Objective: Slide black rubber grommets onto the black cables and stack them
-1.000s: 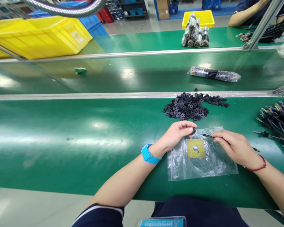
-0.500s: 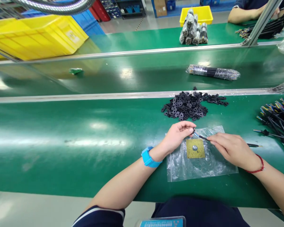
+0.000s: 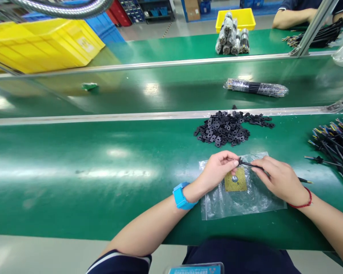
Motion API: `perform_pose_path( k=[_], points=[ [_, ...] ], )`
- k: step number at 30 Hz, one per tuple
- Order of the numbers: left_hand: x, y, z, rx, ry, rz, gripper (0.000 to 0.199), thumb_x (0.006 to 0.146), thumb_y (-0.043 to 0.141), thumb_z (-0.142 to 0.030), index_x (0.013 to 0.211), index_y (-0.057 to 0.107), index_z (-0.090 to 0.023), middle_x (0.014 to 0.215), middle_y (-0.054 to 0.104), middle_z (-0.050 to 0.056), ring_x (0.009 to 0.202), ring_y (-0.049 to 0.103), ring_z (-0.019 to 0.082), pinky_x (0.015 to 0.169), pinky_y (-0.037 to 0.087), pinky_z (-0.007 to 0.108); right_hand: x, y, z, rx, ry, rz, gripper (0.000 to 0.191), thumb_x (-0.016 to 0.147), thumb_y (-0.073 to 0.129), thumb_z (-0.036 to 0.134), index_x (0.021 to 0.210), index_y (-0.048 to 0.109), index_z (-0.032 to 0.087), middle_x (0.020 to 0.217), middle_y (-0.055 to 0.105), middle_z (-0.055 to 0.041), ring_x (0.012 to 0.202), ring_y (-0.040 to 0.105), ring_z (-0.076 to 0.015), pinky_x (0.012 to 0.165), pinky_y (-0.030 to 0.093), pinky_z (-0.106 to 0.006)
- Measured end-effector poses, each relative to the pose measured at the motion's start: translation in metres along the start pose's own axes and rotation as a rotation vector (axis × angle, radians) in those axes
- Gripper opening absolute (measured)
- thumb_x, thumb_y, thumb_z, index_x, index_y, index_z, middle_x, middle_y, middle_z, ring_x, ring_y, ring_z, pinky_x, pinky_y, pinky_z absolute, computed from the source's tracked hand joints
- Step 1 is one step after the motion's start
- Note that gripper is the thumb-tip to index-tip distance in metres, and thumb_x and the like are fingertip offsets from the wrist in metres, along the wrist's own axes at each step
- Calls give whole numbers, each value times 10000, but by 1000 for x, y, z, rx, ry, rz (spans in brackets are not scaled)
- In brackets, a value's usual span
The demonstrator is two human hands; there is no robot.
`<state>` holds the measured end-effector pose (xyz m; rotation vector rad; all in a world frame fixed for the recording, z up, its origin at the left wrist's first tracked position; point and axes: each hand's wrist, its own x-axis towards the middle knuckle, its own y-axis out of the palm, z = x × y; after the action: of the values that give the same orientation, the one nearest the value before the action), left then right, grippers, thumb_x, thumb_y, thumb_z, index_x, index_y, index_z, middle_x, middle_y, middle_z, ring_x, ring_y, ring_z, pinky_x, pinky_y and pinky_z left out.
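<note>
While poised over the bag (image 3: 257, 207) in the head view, pinches a clip (image 3: 239, 161) between thumb and fingers of the left hand (image 3: 217, 171); clamps the cable (image 3: 248, 164) in the right hand (image 3: 280, 179), just right of that pinch. Looks threaded through the clip near one end, but cannot tell how firmly seated, being partly hidden by the left fingers. Judging by a second clip (image 3: 319, 160) on a loose cable (image 3: 331, 164) right of the grip, seems done at least once more. Leaves plenty over: a heap (image 3: 224, 129) of loose clips just beyond the left hand, and perhaps a bundle (image 3: 335, 142) farther right, too tangled to check.
</note>
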<state>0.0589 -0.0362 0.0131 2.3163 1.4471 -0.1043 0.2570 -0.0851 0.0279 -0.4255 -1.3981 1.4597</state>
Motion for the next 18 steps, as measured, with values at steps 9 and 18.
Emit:
perform_pose_path(
  k=[9, 18],
  points=[
    [-8, 4, 0, 191, 40, 85, 143, 738, 653, -210, 838, 574, -143, 653, 616, -12, 596, 586, 101, 615, 478, 244, 2, -6, 3, 214, 58, 134, 188, 934, 414, 238, 890, 590, 190, 769, 664, -6, 648, 606, -109, 595, 434, -225],
    [-13, 3, -9, 788, 421, 268, 101, 836, 534, -156, 872, 627, -174, 849, 660, 36, 796, 599, 150, 758, 469, 285, 3, -4, 3, 599, 292, 390, 230, 910, 440, 274, 721, 546, 196, 600, 581, 33, 563, 541, -96, 569, 425, -211]
  ],
)
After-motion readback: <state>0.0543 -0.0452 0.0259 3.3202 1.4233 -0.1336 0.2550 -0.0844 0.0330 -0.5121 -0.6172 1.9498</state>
